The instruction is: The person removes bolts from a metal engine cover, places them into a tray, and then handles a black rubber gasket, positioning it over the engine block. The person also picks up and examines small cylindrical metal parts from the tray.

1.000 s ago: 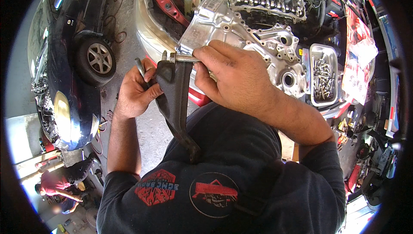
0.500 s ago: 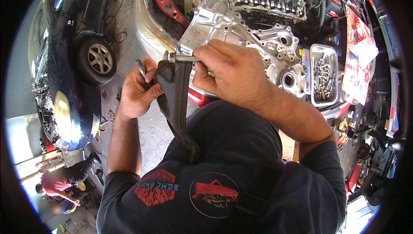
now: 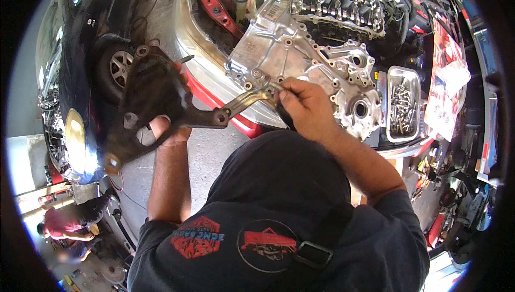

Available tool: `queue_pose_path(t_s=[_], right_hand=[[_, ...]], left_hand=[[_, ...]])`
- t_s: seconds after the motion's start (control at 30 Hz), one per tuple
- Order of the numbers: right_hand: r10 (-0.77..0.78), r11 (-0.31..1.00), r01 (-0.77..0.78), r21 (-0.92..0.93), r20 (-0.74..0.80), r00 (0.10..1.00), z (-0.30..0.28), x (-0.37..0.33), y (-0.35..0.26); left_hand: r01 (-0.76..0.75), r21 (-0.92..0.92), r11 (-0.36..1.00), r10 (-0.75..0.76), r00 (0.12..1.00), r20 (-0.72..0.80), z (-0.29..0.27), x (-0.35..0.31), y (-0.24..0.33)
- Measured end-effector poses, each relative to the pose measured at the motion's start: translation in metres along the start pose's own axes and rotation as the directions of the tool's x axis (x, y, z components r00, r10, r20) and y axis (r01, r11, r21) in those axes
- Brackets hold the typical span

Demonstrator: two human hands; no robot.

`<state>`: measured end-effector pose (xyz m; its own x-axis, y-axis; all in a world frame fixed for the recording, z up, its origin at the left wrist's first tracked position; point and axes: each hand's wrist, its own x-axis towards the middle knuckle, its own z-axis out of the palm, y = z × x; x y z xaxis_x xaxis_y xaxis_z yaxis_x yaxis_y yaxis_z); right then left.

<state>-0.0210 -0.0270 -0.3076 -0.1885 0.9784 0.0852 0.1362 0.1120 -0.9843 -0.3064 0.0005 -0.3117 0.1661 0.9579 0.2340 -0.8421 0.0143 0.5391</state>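
My left hand (image 3: 171, 132) is closed on a dark metal mounting bracket (image 3: 161, 90), mostly hidden behind it. This broad triangular bracket has bolt holes at its corners and is tilted above the floor. Past its upper right edge sticks a thin dark pointed rod (image 3: 187, 59), by my left fingertips. My right hand (image 3: 306, 104) is closed, with thumb and fingers pinched on a silver bolt (image 3: 275, 86). A shiny bent metal piece (image 3: 248, 100) lies between the bracket's holed arm and my right fingers; whether it joins the bracket I cannot tell. Behind my right hand is a silver engine timing cover (image 3: 276, 50).
An opened engine (image 3: 340, 2) with exposed camshafts is at the far side. A metal tray (image 3: 404, 131) of bolts stands right of the cover, beside a red-and-white plastic sheet (image 3: 448, 72). A dark car (image 3: 80, 93) is at left; another person (image 3: 67, 222) sits lower left.
The bracket has turned from upright and edge-on to broadside, shifting left in my left hand. My right hand has moved right and lower, with the bolt away from the bracket's top hole.
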Motion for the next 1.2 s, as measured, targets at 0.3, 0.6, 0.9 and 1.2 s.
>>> queue_pose_path(t_s=[0.3, 0.6, 0.9, 1.2], right_hand=[[0.067, 0.903, -0.121, 0.412, 0.143, 0.987, 0.021, 0.004, -0.038], [0.357, 0.397, -0.347, 0.850, 0.206, 0.911, 0.059, 0.037, -0.065], [0.344, 0.440, -0.292, 0.849, 0.141, 0.928, 0.071, 0.043, -0.067], [0.196, 0.510, -0.235, 0.828, 0.154, 0.968, 0.071, 0.041, -0.067]], left_hand=[[-0.079, -0.198, 0.977, 0.014, 0.951, -0.310, 0.020, 0.026, 0.004], [-0.167, -0.156, 0.973, 0.074, 0.876, -0.476, 0.019, 0.063, -0.019], [-0.194, 0.027, 0.981, 0.180, 0.835, -0.519, 0.040, 0.073, -0.018], [-0.160, -0.218, 0.963, 0.085, 0.944, -0.320, 0.033, 0.067, -0.009]])
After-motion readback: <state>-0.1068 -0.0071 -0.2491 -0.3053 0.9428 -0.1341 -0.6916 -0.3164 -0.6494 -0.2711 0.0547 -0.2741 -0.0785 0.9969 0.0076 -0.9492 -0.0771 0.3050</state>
